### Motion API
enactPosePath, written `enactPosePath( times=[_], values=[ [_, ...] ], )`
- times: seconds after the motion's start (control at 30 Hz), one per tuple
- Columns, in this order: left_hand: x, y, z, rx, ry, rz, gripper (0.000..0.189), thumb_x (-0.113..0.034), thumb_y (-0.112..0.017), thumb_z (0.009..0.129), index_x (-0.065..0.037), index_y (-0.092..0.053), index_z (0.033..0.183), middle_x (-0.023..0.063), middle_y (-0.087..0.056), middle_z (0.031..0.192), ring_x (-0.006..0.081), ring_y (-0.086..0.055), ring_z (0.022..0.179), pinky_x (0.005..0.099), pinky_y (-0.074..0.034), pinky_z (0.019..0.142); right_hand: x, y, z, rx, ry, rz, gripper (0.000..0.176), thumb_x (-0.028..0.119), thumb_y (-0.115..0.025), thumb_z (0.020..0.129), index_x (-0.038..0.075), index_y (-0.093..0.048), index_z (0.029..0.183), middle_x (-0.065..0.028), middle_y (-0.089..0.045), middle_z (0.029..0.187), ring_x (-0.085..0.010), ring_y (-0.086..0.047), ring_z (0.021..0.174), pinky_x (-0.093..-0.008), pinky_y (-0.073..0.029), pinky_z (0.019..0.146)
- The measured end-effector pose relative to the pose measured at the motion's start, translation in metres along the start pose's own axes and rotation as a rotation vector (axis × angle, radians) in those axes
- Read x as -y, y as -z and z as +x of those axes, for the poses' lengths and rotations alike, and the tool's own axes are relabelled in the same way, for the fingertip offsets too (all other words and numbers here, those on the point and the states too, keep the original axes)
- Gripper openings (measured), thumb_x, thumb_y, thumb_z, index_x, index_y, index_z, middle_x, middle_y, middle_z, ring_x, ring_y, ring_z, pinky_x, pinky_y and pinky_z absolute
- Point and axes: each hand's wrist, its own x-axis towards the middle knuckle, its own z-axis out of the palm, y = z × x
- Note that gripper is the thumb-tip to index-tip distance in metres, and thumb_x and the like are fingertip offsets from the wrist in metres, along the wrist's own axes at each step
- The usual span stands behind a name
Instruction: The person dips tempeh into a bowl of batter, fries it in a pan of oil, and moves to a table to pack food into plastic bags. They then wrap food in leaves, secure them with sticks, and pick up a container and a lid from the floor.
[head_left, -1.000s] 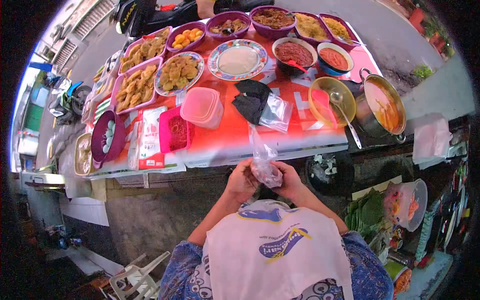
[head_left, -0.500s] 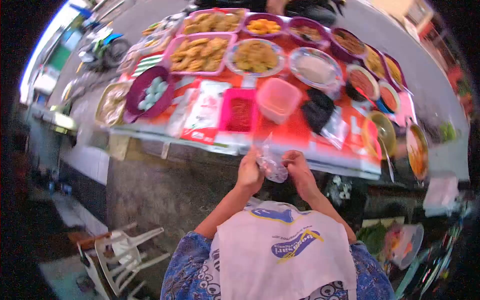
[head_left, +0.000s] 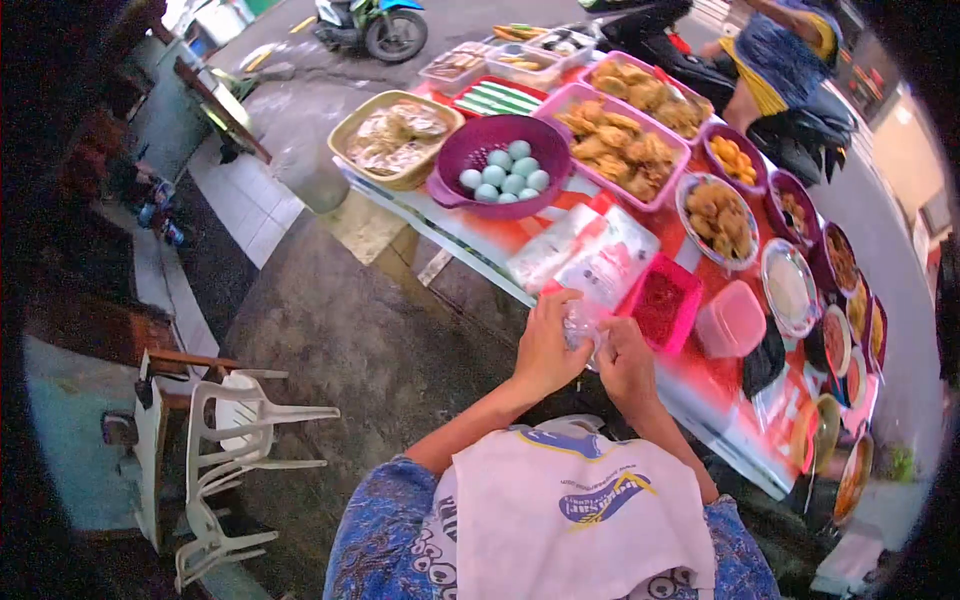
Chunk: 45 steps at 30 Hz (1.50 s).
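A small clear plastic bag (head_left: 583, 328) is held between my two hands at the table's near edge. My left hand (head_left: 550, 348) has its fingers closed around the bag's left side. Fingers curled in, my right hand (head_left: 626, 368) pinches the bag's right side. What the bag contains is hard to make out. Just beyond my hands lie white printed packets (head_left: 605, 262) of plastic. To their right are a bright pink tray (head_left: 663, 305) of reddish-brown food and a light pink plastic box (head_left: 732, 320).
A purple colander (head_left: 452, 190) of pale blue eggs and a cream basket (head_left: 345, 150) stand on the table's left. Fried food fills pink trays (head_left: 690, 160). A white plastic chair (head_left: 270, 412) is at left. Another person (head_left: 785, 50) sits across the table.
The view has swung to the left, so the table now slants and the eggs appear nearer the centre. My hands have come closer together on the plastic bag.
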Motion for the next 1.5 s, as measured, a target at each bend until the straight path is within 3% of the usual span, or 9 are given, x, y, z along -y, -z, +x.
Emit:
enactPosePath(
  times=[0.4, 0.67, 0.73, 0.77, 0.83, 0.87, 1.1, 1.17, 1.5],
  values=[
    [0.026, 0.011, 0.091, -0.230, -0.142, 0.345, 0.022, -0.014, -0.055, 0.077, -0.011, -0.052, 0.099, 0.0135, -0.050, 0.097, 0.0326, -0.052, 0.084, 0.0404, -0.044, 0.069, -0.025, 0.003, 0.103, -0.245, 0.548, -0.395, 0.037, 0.003, -0.058, 0.056, 0.017, -0.051, 0.090, -0.0039, -0.047, 0.085, -0.0219, -0.052, 0.071, -0.0355, -0.041, 0.058],
    [0.083, -0.050, 0.107, -0.021, -0.182, 0.080, 0.038, 0.000, -0.054, 0.066, -0.006, -0.050, 0.103, 0.0133, -0.049, 0.096, 0.0307, -0.051, 0.079, 0.0381, -0.043, 0.069, -0.078, -0.030, 0.106, -0.022, 0.285, -0.366, 0.011, 0.012, -0.050, 0.070, 0.010, -0.054, 0.081, -0.0066, -0.050, 0.083, -0.0227, -0.052, 0.080, -0.0346, -0.041, 0.070],
    [0.084, -0.050, 0.108, 0.145, 0.111, 0.123, 0.044, 0.002, -0.055, 0.064, -0.003, -0.045, 0.107, 0.0140, -0.047, 0.098, 0.0304, -0.049, 0.084, 0.0369, -0.043, 0.070, -0.080, -0.025, 0.103, -0.031, 0.254, -0.423, 0.017, 0.012, -0.050, 0.070, 0.011, -0.056, 0.086, -0.0074, -0.052, 0.088, -0.0229, -0.052, 0.083, -0.0351, -0.040, 0.072],
    [0.092, -0.051, 0.112, 0.143, -0.127, 0.186, 0.051, 0.002, -0.057, 0.062, -0.002, -0.041, 0.111, 0.0155, -0.045, 0.100, 0.0300, -0.046, 0.091, 0.0359, -0.041, 0.075, -0.084, -0.026, 0.102, -0.077, 0.228, -0.477, 0.021, 0.012, -0.050, 0.070, 0.011, -0.057, 0.090, -0.0075, -0.053, 0.091, -0.0230, -0.052, 0.084, -0.0356, -0.040, 0.073],
    [0.094, -0.048, 0.114, 0.289, 0.067, -0.175, 0.062, -0.009, -0.067, 0.064, 0.000, -0.037, 0.117, 0.0180, -0.041, 0.109, 0.0340, -0.042, 0.101, 0.0380, -0.034, 0.089, -0.100, -0.040, 0.100, -0.115, 0.229, -0.496, 0.026, 0.012, -0.051, 0.070, 0.013, -0.060, 0.095, -0.0095, -0.055, 0.094, -0.0243, -0.052, 0.087, -0.0384, -0.040, 0.074],
    [0.099, -0.039, 0.118, 0.284, -0.267, 0.043, 0.070, -0.017, -0.070, 0.063, 0.000, -0.033, 0.121, 0.0189, -0.039, 0.115, 0.0358, -0.040, 0.104, 0.0393, -0.032, 0.092, -0.099, -0.043, 0.100, -0.090, 0.204, -0.444, 0.024, 0.010, -0.051, 0.070, 0.011, -0.061, 0.091, -0.0108, -0.056, 0.089, -0.0263, -0.052, 0.086, -0.0405, -0.040, 0.073],
    [0.138, 0.009, 0.097, 0.334, -0.206, -0.005, 0.058, -0.012, -0.061, 0.064, -0.008, -0.041, 0.119, 0.0195, -0.039, 0.118, 0.0364, -0.037, 0.110, 0.0413, -0.034, 0.093, -0.119, -0.086, 0.095, 0.094, 0.086, -0.267, 0.026, 0.015, -0.053, 0.068, 0.002, -0.056, 0.089, -0.0219, -0.055, 0.094, -0.0367, -0.051, 0.088, -0.0419, -0.041, 0.078],
    [0.133, 0.042, 0.075, 0.206, 0.060, -0.082, 0.043, -0.015, -0.062, 0.067, -0.006, -0.047, 0.107, 0.0177, -0.043, 0.110, 0.0355, -0.044, 0.101, 0.0398, -0.038, 0.088, -0.103, -0.085, 0.112, -0.175, 0.231, -0.148, 0.020, 0.014, -0.051, 0.070, 0.002, -0.060, 0.083, -0.0205, -0.059, 0.085, -0.0351, -0.055, 0.077, -0.0409, -0.044, 0.072],
    [0.167, 0.097, -0.088, -0.363, 0.702, 0.257, 0.030, -0.024, -0.060, 0.074, -0.009, -0.052, 0.099, 0.0126, -0.050, 0.100, 0.0321, -0.048, 0.096, 0.0407, -0.040, 0.081, -0.118, -0.085, 0.173, 0.516, 0.413, -0.554, 0.018, 0.015, -0.050, 0.070, 0.004, -0.062, 0.078, -0.0194, -0.059, 0.078, -0.0341, -0.056, 0.071, -0.0411, -0.045, 0.069]
  ],
)
